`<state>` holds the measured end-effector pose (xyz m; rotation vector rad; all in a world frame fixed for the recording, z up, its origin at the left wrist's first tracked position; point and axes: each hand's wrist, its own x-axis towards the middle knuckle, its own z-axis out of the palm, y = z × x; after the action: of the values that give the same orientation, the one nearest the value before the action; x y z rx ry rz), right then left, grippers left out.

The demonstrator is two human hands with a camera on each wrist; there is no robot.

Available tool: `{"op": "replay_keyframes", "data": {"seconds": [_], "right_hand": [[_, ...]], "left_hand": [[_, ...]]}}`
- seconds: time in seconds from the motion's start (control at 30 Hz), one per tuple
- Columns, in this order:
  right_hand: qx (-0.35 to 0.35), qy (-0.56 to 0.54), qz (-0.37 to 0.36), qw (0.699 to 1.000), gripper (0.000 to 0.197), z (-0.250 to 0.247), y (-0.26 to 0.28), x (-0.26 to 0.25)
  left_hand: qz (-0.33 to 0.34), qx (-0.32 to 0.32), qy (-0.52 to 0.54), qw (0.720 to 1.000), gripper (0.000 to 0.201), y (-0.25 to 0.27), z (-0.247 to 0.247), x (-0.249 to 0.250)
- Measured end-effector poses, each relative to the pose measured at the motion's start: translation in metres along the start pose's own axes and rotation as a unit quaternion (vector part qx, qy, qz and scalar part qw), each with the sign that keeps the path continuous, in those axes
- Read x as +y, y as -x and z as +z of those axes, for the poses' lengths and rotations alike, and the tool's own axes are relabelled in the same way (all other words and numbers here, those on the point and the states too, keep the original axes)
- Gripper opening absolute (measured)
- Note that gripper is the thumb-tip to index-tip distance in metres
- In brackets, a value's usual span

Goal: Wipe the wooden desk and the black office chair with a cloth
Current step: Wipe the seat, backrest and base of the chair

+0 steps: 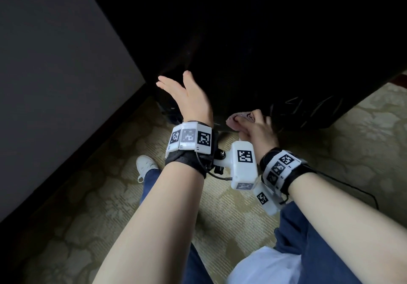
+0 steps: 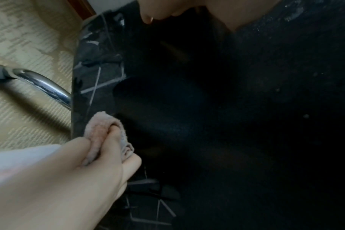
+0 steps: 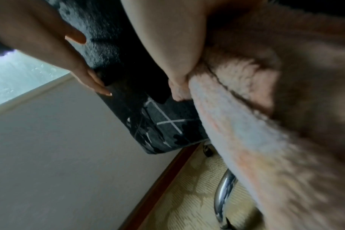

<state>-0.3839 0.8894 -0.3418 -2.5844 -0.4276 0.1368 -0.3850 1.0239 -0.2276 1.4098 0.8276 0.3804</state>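
The black office chair [image 1: 264, 52] fills the upper middle of the head view, and its back faces me. My left hand [image 1: 185, 95] lies flat against its left side, fingers straight. Just to the right and lower, my right hand [image 1: 255, 129] grips a bunched pink cloth [image 1: 240, 118] and presses it on the chair's bottom edge. The left wrist view shows that cloth [image 2: 106, 132] pinched in the right hand [image 2: 93, 163] at the scratched rim of the chair [image 2: 226, 124]. Fluffy cloth [image 3: 246, 124] fills the right wrist view. The wooden desk is out of view.
A grey wall [image 1: 55, 74] with a dark baseboard runs close on the left. Patterned beige carpet [image 1: 363, 151] covers the floor. A chrome chair leg [image 2: 43, 87] curves out below the seat. My white shoe [image 1: 144, 164] and jeans are beneath my arms.
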Motion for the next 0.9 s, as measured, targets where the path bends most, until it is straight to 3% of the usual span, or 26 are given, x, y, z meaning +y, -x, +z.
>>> {"op": "replay_keyframes", "data": {"seconds": [0.1,0.2,0.27,0.33,0.4,0.53,0.63,0.8,0.9], "right_hand": [[-0.033,-0.031,-0.022,0.999,0.027,-0.003,0.002,0.003],[-0.026,-0.051,-0.093,0.994,0.022,-0.019,0.012,0.008],[-0.033,-0.122,-0.059,0.99,0.022,-0.039,0.019,0.007],[0.024,-0.142,-0.046,0.988,0.029,-0.054,0.023,0.013],[0.108,-0.111,-0.079,0.985,0.034,-0.072,0.031,0.022],[0.284,-0.068,-0.144,0.946,0.036,-0.098,0.034,0.041],[0.344,-0.031,-0.146,0.927,0.039,-0.106,0.021,0.046],[0.348,-0.046,-0.113,0.93,0.04,-0.09,0.009,0.046],[0.288,-0.056,-0.104,0.95,0.037,-0.073,0.01,0.046]], "left_hand": [[-0.023,-0.002,-0.001,1.0,0.063,0.008,0.001,0.001],[-0.018,-0.016,0.002,1.0,0.064,0.022,0.01,0.004],[-0.009,-0.028,0.005,1.0,0.065,0.034,0.021,0.005],[-0.011,-0.037,0.011,0.999,0.066,0.044,0.031,0.008],[-0.016,-0.03,0.013,0.999,0.067,0.047,0.038,0.01],[-0.018,-0.016,0.005,1.0,0.067,0.043,0.045,0.009],[-0.015,-0.017,0.019,1.0,0.067,0.044,0.047,0.006],[-0.018,-0.028,0.02,0.999,0.067,0.039,0.045,0.001],[-0.018,-0.024,0.021,0.999,0.067,0.039,0.046,0.0]]}}
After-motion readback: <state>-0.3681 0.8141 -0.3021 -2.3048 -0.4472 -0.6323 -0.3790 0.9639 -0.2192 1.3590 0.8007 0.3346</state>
